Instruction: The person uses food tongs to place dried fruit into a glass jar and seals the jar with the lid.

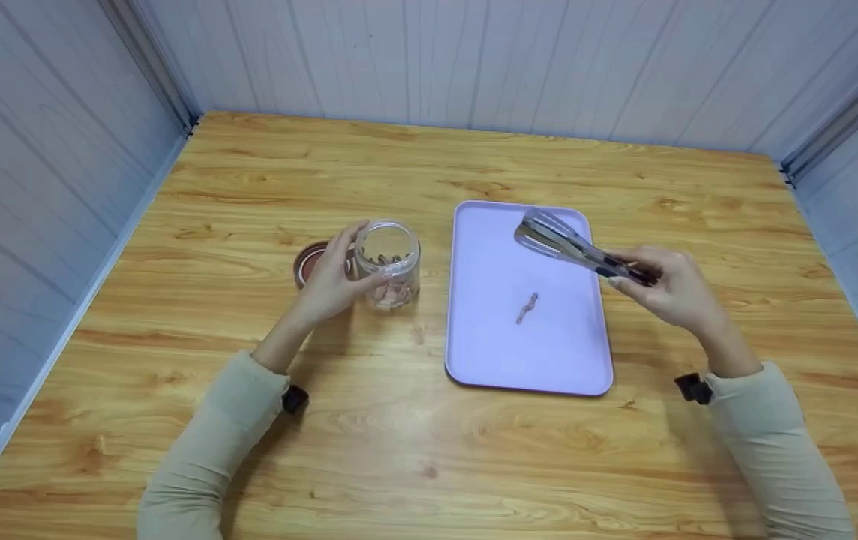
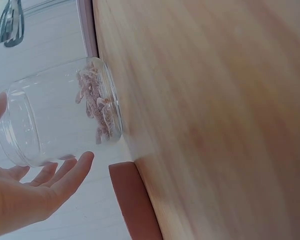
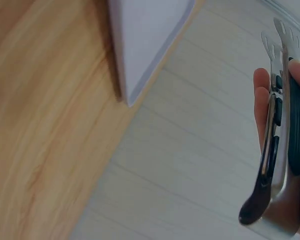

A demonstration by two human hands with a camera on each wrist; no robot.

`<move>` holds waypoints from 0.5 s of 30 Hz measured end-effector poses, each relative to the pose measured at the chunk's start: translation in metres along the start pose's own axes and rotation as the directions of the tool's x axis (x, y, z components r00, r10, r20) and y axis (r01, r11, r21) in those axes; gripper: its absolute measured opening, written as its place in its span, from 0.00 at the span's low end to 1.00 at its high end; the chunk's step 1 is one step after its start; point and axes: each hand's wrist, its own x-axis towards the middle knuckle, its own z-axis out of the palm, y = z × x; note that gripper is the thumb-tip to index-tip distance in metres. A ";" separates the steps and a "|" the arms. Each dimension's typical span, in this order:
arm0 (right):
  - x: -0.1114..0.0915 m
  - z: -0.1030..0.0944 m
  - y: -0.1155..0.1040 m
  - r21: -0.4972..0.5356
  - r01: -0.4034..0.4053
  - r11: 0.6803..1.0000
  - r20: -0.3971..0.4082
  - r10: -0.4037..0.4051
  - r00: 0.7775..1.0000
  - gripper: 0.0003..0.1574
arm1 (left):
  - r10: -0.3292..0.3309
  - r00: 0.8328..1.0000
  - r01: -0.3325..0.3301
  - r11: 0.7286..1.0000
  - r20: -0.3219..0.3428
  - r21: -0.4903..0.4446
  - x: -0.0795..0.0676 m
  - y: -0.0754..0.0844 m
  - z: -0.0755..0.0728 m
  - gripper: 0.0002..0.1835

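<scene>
My left hand [image 1: 330, 291] holds a clear jar [image 1: 408, 279] that stands on the table, thumb on the near side and fingers round the far side. The jar's mouth is uncovered. Several reddish-brown, twisted dried strips [image 2: 96, 102] lie at its bottom in the left wrist view. My right hand [image 1: 669, 289] grips metal tongs [image 1: 571, 245] by their dark-padded handles. The slotted tong heads hang over the upper part of a lilac tray [image 1: 485, 337], with no strip visible between them. One similar strip [image 1: 526, 308] lies on the tray, below the tongs.
A reddish-brown lid [image 1: 307, 260] lies on the wooden table [image 1: 369, 450] just left of the jar, partly behind my left hand. Pale panelled walls [image 1: 436, 60] border the table at the back and both sides.
</scene>
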 end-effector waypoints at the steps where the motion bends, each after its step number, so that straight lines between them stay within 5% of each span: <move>1: -0.003 0.000 0.004 0.004 -0.003 1.000 0.011 0.003 1.000 0.18 | 0.001 1.000 -0.001 1.000 0.002 -0.006 0.000 0.000 0.000 0.43; 9: -0.030 0.005 0.053 0.010 -0.050 0.999 0.115 0.048 0.992 0.20 | 0.001 1.000 -0.001 1.000 -0.014 0.005 0.000 0.000 0.000 0.43; 15: -0.046 0.008 0.067 -0.009 -0.070 0.998 0.140 0.070 0.988 0.19 | -0.008 1.000 0.008 1.000 -0.014 0.018 0.001 0.001 0.001 0.43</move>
